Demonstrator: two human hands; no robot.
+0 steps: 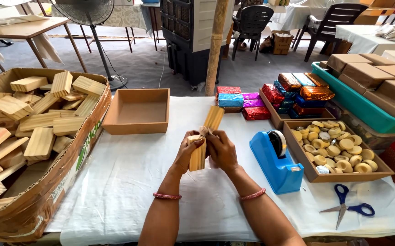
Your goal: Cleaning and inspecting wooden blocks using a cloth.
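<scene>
A: What is held, and how?

B: A ribbed wooden block [198, 154] is gripped upright between both hands above the middle of the table. The left hand [189, 152] is wrapped closed around its left side, and the right hand [221, 151] is closed against its right side. A second wooden block [214, 117] is seen just beyond, tilted away from the hands; whether it is also held cannot be told.

A: What surface is worked on?

B: A table covered with a white cloth [129, 182] is used. An open cardboard box of wooden pieces [28, 132] is placed at the near left, overhanging the edge. An empty shallow brown tray [137, 111] is set to the far left of the hands. A blue tape dispenser [276, 161] stands just right of the hands, and blue-handled scissors [347, 207] lie at the near right. A tray of round pale discs [334, 152] is found to the right, with foil-wrapped packets [298, 93] behind it and a teal crate of brown boxes [371, 86] at the far right.

A: And the room?

B: A grey floor [138, 68], a standing fan [90, 13], a wooden post [215, 43] and dark plastic chairs [252, 23] are seen beyond the table.
</scene>
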